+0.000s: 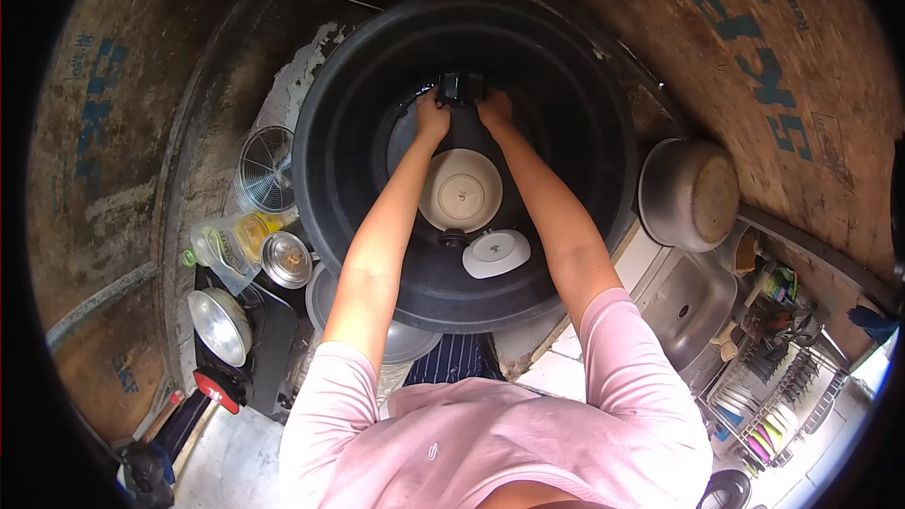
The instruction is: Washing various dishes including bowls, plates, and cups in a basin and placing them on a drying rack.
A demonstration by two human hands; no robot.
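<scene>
Both my arms reach down into a large black plastic tub (353, 240). Near its far inner side, my left hand (433, 116) and my right hand (495, 109) grip a small shiny dark container (461, 88) from opposite sides. Its exact kind is hard to make out. Below my hands lies an upside-down cream bowl (433, 208). Closer to me rest an overturned white dish (518, 252) and a small dark round object (453, 238).
A wire fan guard (265, 168), plastic bag (215, 246) and metal pan (285, 260) stand left of the tub. At right are a large metal pot (664, 191), a steel sink (696, 290) and a dish rack (771, 403) with plates. Wooden walls (806, 63) surround the spot.
</scene>
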